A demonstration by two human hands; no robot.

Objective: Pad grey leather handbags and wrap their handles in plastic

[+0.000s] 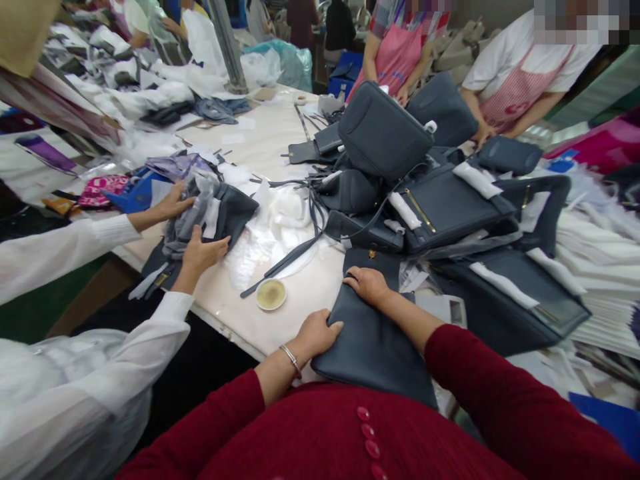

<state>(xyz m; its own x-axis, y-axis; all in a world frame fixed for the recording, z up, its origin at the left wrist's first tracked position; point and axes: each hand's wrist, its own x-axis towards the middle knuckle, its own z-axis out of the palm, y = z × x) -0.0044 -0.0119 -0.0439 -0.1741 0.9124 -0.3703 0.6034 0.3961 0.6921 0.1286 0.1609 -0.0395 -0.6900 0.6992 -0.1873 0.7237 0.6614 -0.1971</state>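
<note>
Roughly eight grey bags (373, 347), one small dish (271, 294).

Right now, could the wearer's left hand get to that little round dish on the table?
Probably yes. The left hand grips the dark bag, and the small dish sits just beyond it on bare table, nothing between.

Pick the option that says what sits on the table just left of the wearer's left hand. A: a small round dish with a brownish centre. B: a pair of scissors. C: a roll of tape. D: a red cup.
A: a small round dish with a brownish centre sits on the pale table, just beyond the left hand, which rests on the dark blue bag along with the right hand.
</note>
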